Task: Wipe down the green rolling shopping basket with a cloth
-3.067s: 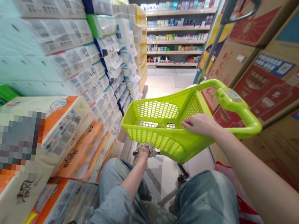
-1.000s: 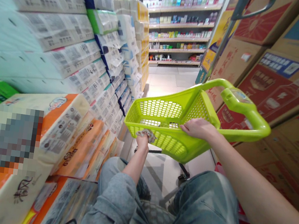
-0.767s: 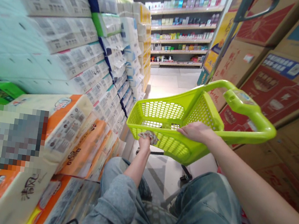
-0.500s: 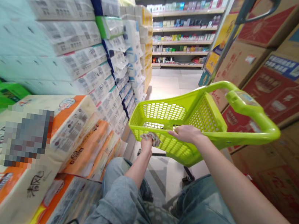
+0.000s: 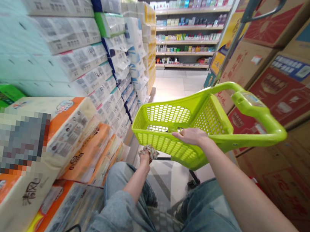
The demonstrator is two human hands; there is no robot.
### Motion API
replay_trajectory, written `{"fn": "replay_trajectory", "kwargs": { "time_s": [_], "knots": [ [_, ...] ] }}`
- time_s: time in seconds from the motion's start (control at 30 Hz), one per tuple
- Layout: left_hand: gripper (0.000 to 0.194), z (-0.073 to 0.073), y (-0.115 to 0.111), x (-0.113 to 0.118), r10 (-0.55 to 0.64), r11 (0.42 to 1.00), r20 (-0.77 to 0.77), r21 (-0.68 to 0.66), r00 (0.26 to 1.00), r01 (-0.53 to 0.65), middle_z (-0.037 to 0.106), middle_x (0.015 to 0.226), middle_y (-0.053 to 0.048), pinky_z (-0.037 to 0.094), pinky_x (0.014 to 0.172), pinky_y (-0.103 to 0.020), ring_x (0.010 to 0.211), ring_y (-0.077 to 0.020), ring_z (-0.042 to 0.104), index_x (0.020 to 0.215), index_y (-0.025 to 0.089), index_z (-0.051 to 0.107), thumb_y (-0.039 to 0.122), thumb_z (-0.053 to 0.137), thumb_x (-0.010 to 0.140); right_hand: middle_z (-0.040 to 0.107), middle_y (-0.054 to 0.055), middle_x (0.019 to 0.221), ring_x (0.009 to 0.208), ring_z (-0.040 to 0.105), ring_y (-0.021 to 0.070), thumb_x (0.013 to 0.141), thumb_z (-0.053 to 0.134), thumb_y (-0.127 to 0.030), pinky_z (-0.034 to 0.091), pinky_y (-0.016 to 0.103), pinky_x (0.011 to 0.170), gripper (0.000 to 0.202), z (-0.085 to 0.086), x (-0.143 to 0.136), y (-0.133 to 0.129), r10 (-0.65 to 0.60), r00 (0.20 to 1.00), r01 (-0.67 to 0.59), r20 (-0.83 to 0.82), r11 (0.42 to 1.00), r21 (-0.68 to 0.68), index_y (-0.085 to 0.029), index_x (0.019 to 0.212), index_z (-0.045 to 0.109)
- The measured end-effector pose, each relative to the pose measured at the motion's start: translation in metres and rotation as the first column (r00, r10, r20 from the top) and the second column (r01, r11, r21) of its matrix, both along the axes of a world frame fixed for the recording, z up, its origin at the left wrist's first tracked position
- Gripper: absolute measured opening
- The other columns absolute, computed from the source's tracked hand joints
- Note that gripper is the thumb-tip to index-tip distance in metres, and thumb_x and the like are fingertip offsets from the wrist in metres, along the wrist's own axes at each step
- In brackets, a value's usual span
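Note:
A lime-green plastic shopping cart [image 5: 165, 140] stands sideways before my legs, its perforated basket to the left and its thick handle to the right. My right hand [image 5: 191, 135] is over the near rim of the basket and grips it; the fingertips on the inner side are partly hidden. In my left hand [image 5: 145, 157] is a crumpled, patterned pale cloth [image 5: 150, 152], bunched in closed fingers. That hand is just below the basket's near left corner, slightly apart from it. The basket shows no goods inside.
Stacked tissue packs [image 5: 90, 64] line the left side, with an orange-and-cream pack [image 5: 60, 149] close by my left arm. Cardboard cartons [image 5: 285, 92] are piled at the right. Shelves of small goods [image 5: 187, 40] stand beyond the tiled floor [image 5: 174, 82].
My left hand has drawn the cloth down and slightly left, away from the basket's side. My right hand stays on the rim. The whole view has shifted a little.

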State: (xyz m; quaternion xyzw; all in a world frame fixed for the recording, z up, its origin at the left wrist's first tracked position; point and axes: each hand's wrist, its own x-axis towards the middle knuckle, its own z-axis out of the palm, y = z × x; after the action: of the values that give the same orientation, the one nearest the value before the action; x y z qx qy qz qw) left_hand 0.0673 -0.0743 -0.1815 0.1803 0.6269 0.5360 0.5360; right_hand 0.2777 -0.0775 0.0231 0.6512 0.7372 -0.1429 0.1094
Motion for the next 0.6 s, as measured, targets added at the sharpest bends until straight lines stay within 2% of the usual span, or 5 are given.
{"fn": "replay_trajectory", "kwargs": {
  "time_s": [0.1, 0.27, 0.33, 0.47, 0.6],
  "knots": [
    [0.009, 0.005, 0.003, 0.005, -0.037, 0.999, 0.033, -0.029, 0.999, 0.038, 0.059, 0.067, 0.001, 0.046, 0.056, -0.025, 0.054, -0.0118, 0.057, 0.083, 0.019, 0.052, 0.026, 0.056, 0.079, 0.066, 0.016, 0.110, 0.100, 0.062, 0.0308, 0.079, 0.010, -0.077, 0.046, 0.040, 0.082, 0.088, 0.000, -0.001, -0.001, 0.002, 1.000, -0.002, 0.013, 1.000, 0.019, -0.017, 0.100, 0.070],
    [0.019, 0.027, 0.010, 0.020, -0.127, 0.980, 0.139, 0.171, 0.982, 0.103, 0.064, 0.086, -0.001, 0.048, 0.062, -0.021, 0.067, -0.0098, 0.061, 0.090, 0.020, 0.052, 0.022, 0.062, 0.074, 0.067, 0.018, 0.107, 0.099, 0.063, 0.0303, 0.081, 0.010, -0.075, 0.047, 0.039, 0.082, 0.087, -0.001, -0.001, -0.004, 0.029, 0.999, -0.031, 0.035, 0.998, 0.048, -0.015, 0.099, 0.071],
    [0.017, 0.034, 0.011, 0.025, -0.119, 0.986, 0.105, 0.132, 0.987, 0.104, 0.064, 0.082, 0.000, 0.047, 0.060, -0.022, 0.063, -0.0098, 0.060, 0.087, 0.019, 0.052, 0.023, 0.063, 0.075, 0.067, 0.019, 0.105, 0.098, 0.063, 0.0304, 0.081, 0.010, -0.075, 0.047, 0.039, 0.081, 0.087, -0.001, -0.001, -0.004, 0.039, 0.998, -0.042, 0.046, 0.998, 0.055, -0.014, 0.098, 0.071],
    [0.013, 0.039, 0.017, 0.034, -0.091, 0.995, -0.001, -0.040, 0.996, 0.091, 0.061, 0.072, 0.003, 0.043, 0.053, -0.022, 0.053, -0.0099, 0.057, 0.085, 0.021, 0.052, 0.028, 0.060, 0.078, 0.069, 0.018, 0.102, 0.097, 0.064, 0.0302, 0.081, 0.011, -0.075, 0.048, 0.038, 0.079, 0.086, -0.002, -0.001, -0.005, 0.052, 0.997, -0.056, 0.061, 0.996, 0.070, -0.015, 0.097, 0.071],
    [0.011, 0.038, 0.024, 0.035, -0.061, 0.997, -0.014, -0.050, 0.998, 0.060, 0.060, 0.068, 0.004, 0.040, 0.052, -0.021, 0.052, -0.0092, 0.055, 0.082, 0.020, 0.053, 0.025, 0.061, 0.076, 0.069, 0.018, 0.101, 0.094, 0.064, 0.0315, 0.079, 0.011, -0.077, 0.048, 0.040, 0.078, 0.087, -0.002, -0.001, -0.005, 0.054, 0.997, -0.059, 0.059, 0.994, 0.090, -0.015, 0.098, 0.070]
  ]
}}
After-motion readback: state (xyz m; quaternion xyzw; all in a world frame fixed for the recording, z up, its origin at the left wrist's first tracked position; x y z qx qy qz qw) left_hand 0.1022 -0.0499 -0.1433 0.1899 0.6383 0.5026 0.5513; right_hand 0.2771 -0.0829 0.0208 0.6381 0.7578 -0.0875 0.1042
